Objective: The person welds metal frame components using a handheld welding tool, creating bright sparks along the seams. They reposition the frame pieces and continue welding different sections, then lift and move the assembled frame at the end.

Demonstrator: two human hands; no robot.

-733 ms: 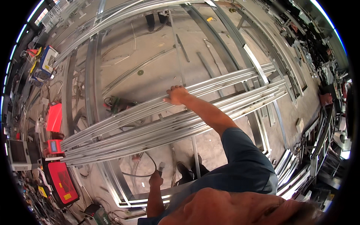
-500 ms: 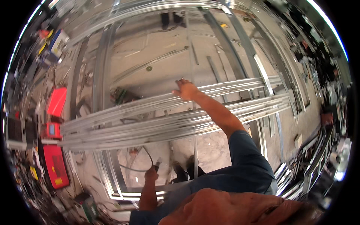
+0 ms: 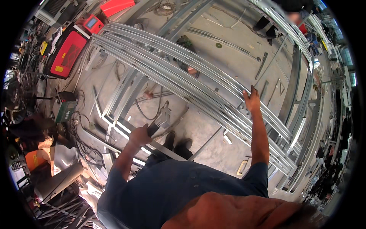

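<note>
Long silver metal profiles (image 3: 190, 82) lie in two bundles across a steel frame (image 3: 126, 97), running from upper left to lower right. My right hand (image 3: 252, 101) is at the right part of the farther bundle, fingers apart and touching its upper edge. On the near side, my left hand (image 3: 140, 136) is closed round the black grip of a hand tool with a silver-grey head (image 3: 164, 116). Its exact kind is hard to make out. A dark hose (image 3: 142, 110) curves over the floor near the tool's head.
A red case (image 3: 68, 53) and a small red device with a screen (image 3: 92, 24) stand at the upper left. Cables (image 3: 82, 133) tangle beside a green box (image 3: 65, 110). A yellowish clamp-like piece (image 3: 242, 168) lies near my right forearm. Another person's dark shoes (image 3: 263, 24) show at the far side.
The view has turned, so the profiles now slant down to the right. My right hand has shifted right along the farther bundle. My left hand keeps hold of the tool.
</note>
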